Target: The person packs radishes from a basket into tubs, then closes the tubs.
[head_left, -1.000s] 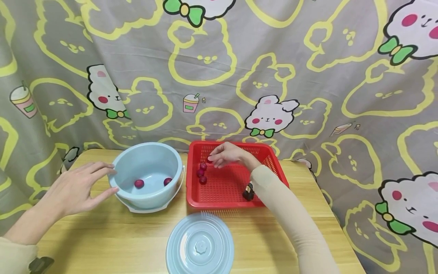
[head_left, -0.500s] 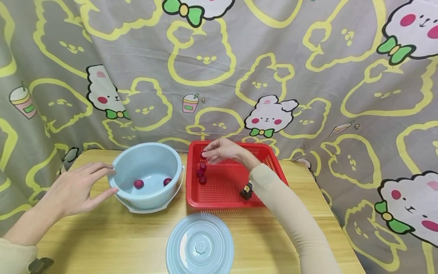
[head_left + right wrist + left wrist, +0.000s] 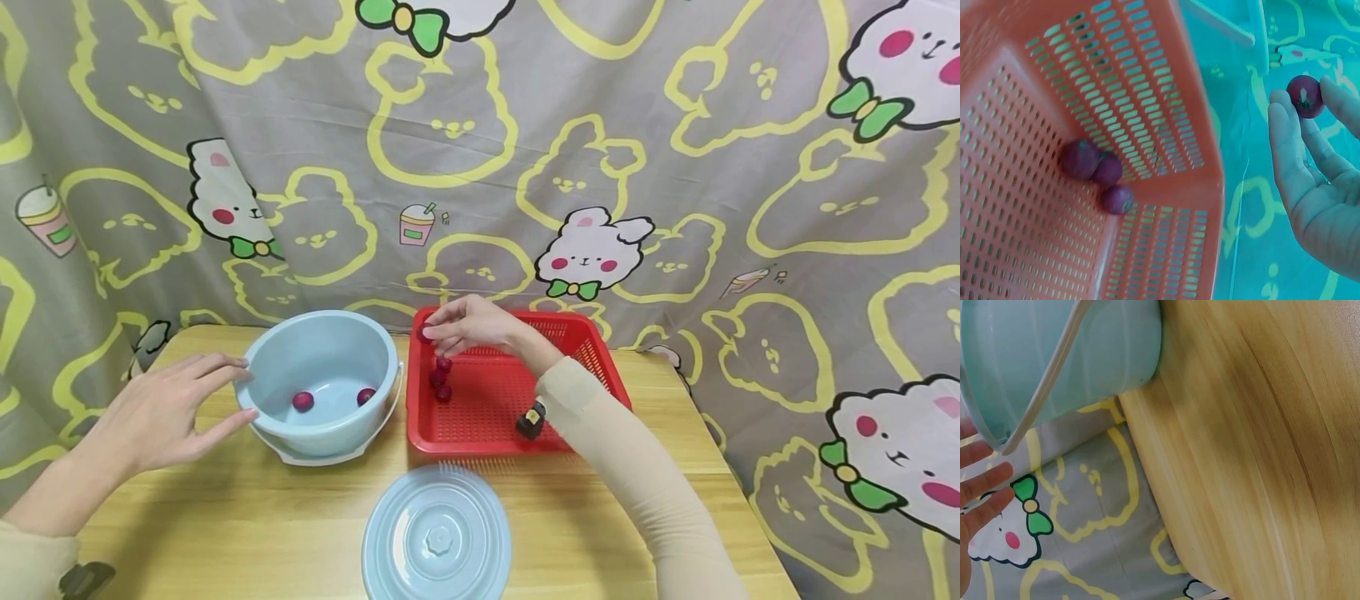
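My right hand (image 3: 476, 323) pinches a small dark-red plum (image 3: 1305, 97) between its thumb and fingertips, above the far left corner of the red perforated basket (image 3: 517, 447). Three more plums (image 3: 1109, 169) lie together in that basket, along its left side. To the left stands a light blue bucket (image 3: 322, 337); one plum (image 3: 303, 402) lies inside near the middle and another plum (image 3: 365, 397) at its right side. My left hand (image 3: 168, 408) is at the bucket's left rim with thumb and fingers spread. Whether its fingertips touch the rim is hard to tell.
A round light blue lid (image 3: 438, 542) lies on the wooden table (image 3: 247, 533) in front of the basket. The bucket's handle (image 3: 1047, 378) hangs down its side. A patterned grey curtain (image 3: 480, 167) hangs behind the table.
My right hand has moved left and slightly up with the plum, from inside the basket to over its far left corner. My left hand and the bucket stay in place.
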### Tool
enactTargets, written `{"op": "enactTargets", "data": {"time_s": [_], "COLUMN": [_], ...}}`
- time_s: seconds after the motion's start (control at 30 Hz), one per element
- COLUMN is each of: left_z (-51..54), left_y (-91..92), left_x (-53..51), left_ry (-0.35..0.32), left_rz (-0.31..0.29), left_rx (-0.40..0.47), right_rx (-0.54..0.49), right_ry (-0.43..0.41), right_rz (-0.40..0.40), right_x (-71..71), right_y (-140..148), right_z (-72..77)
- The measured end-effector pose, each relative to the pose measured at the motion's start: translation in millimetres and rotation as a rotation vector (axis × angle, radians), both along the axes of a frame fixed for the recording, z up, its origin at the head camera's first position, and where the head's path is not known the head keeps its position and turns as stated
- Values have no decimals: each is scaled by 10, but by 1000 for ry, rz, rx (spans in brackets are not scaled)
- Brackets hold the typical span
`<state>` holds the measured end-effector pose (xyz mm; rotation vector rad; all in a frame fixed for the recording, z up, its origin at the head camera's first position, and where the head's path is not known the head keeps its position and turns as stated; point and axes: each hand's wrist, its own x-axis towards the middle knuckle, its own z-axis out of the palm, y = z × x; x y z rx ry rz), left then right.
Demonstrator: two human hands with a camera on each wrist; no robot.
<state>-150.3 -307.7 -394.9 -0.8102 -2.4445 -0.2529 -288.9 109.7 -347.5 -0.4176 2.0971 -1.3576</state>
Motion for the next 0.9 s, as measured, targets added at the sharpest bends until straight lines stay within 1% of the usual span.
{"op": "enactTargets", "data": {"time_s": [0.2, 0.37, 0.47, 0.77, 0.9], "left_z": [9, 9, 7, -4, -7], "left_y": [-4, -1, 3, 7, 2], "left_x": [-8, -3, -2, 11, 7], "left_ry": [4, -1, -2, -20, -16], "left_rz": [2, 6, 6, 21, 19], "left_rx": [-3, -7, -6, -3, -2], "right_rx": [-47, -90, -103, -111, -129], "right_ry": [7, 22, 25, 49, 47], "right_rz": [12, -8, -6, 34, 30], "right_x": [69, 135, 186, 304, 343], "right_y": [-154, -305, -397, -660, -780], "right_z": [43, 42, 38, -16, -49]}}
